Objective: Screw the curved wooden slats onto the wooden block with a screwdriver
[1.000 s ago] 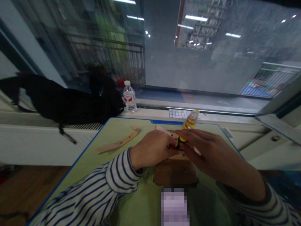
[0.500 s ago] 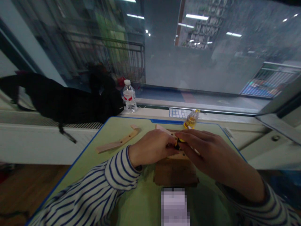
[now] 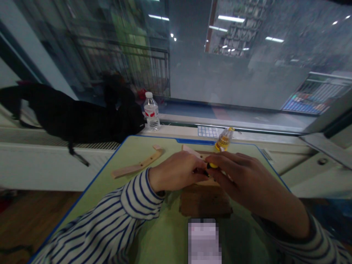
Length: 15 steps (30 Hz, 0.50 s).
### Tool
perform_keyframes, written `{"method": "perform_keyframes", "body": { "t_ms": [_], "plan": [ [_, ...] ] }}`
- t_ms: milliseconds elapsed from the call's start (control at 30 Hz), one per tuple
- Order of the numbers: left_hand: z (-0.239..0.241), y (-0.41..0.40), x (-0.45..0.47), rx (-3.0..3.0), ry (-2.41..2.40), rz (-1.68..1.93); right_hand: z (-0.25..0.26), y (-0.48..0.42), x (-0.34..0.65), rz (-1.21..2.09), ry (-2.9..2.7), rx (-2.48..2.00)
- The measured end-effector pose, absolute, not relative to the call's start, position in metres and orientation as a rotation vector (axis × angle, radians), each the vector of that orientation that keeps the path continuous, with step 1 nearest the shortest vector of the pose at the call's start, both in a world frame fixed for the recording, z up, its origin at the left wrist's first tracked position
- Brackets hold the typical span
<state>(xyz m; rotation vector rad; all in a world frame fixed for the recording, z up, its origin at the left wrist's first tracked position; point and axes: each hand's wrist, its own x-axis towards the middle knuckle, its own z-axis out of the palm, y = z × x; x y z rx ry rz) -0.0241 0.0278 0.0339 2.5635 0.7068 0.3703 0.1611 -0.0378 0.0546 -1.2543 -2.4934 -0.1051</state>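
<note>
My left hand (image 3: 176,172) and my right hand (image 3: 242,179) meet over a brown wooden piece (image 3: 205,200) on the green table (image 3: 110,183). A small yellow and black tool (image 3: 211,167) shows between the fingertips; my right hand's fingers are closed round it. The left hand's fingers are curled and pinch at the same spot, and what they hold is hidden. A pale wooden strip (image 3: 192,151) pokes out behind the hands.
A curved wooden slat (image 3: 137,167) lies left on the table. A small yellow-labelled bottle (image 3: 224,140) and a water bottle (image 3: 151,112) stand by the window sill. A black bag (image 3: 77,117) lies on the sill. A blurred patch (image 3: 204,240) sits near me.
The hands stay together at the same spot; the yellow tool has sunk a little deeper between the fingers. Nothing else has moved.
</note>
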Motion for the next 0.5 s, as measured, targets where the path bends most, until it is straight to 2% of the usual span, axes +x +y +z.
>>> {"method": "perform_keyframes", "body": {
  "t_ms": [500],
  "plan": [
    [0.0323, 0.0268, -0.0233, 2.583, 0.731, 0.457, 0.0523, -0.0350, 0.1632, -0.112, -2.468, -1.209]
  ]
}}
